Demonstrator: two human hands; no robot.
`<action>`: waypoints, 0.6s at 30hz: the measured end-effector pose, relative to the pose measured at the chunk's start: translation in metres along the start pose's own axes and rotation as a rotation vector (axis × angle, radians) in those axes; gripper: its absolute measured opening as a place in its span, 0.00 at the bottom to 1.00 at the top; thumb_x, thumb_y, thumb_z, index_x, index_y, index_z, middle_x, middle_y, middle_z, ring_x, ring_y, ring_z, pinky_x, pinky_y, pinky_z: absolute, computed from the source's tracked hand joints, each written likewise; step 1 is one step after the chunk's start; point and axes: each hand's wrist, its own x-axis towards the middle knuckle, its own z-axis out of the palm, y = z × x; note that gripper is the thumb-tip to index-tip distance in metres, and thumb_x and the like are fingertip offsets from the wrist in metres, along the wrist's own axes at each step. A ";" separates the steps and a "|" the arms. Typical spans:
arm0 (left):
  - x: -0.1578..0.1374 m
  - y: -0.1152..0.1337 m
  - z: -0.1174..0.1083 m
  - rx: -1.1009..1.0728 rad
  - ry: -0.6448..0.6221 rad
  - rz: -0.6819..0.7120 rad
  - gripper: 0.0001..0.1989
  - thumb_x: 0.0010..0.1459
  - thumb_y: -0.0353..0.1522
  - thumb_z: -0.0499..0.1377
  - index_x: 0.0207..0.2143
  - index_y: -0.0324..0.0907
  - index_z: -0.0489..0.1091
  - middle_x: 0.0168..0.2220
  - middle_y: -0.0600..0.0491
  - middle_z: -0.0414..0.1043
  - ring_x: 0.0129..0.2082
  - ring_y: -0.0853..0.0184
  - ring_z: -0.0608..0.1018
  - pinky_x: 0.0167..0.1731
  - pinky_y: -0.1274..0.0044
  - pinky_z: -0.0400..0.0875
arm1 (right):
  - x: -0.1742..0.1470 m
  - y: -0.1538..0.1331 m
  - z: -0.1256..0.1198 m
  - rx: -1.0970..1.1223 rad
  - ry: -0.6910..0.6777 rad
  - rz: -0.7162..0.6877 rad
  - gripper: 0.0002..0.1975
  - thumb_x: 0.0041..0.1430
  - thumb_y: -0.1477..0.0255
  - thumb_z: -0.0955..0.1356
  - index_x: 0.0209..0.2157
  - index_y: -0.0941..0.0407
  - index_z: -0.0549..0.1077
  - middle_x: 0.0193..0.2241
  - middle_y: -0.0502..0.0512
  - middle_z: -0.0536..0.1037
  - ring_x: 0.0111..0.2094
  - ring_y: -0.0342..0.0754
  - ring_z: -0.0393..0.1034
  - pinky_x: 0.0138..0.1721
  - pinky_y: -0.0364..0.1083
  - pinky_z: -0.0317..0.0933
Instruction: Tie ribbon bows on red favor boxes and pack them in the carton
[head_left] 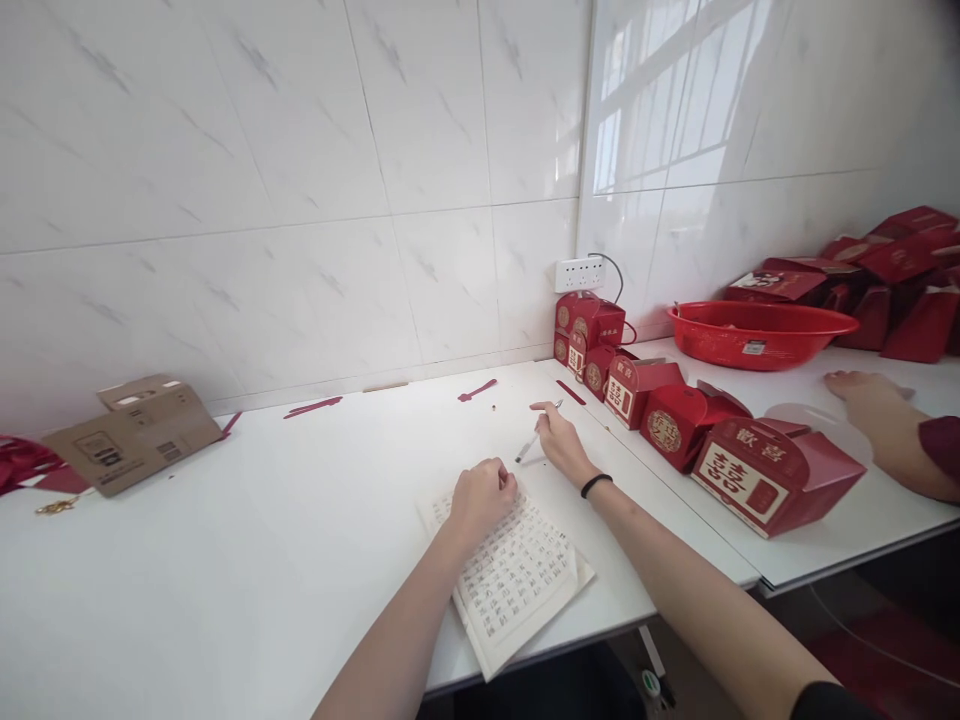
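Observation:
A notebook page filled with rows of handwritten characters (517, 575) lies at a slant near the table's front edge. My left hand (484, 497) rests on its upper part, fingers curled in; what they hold, if anything, is hidden. Beyond the page's upper right corner, my right hand (564, 442) has its fingers around a slim white pen (526, 449). The index finger sticks out to the left, and the pen's lower end points down toward the table. A black band circles my right wrist.
Red gift boxes (772, 470) line the table's right side. Behind them are a red basin (757, 335), more red boxes (900, 260) and a power strip (579, 273). Another person's hand (862, 390) rests at right. A cardboard piece (142, 432) and red ribbon (30, 460) lie left.

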 end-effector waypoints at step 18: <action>-0.003 -0.001 -0.013 -0.089 -0.134 -0.057 0.14 0.50 0.43 0.55 0.33 0.42 0.69 0.36 0.52 0.75 0.37 0.63 0.76 0.36 0.75 0.68 | -0.008 0.012 0.003 -0.411 -0.348 -0.020 0.14 0.60 0.78 0.59 0.46 0.62 0.69 0.39 0.64 0.73 0.42 0.55 0.67 0.42 0.48 0.56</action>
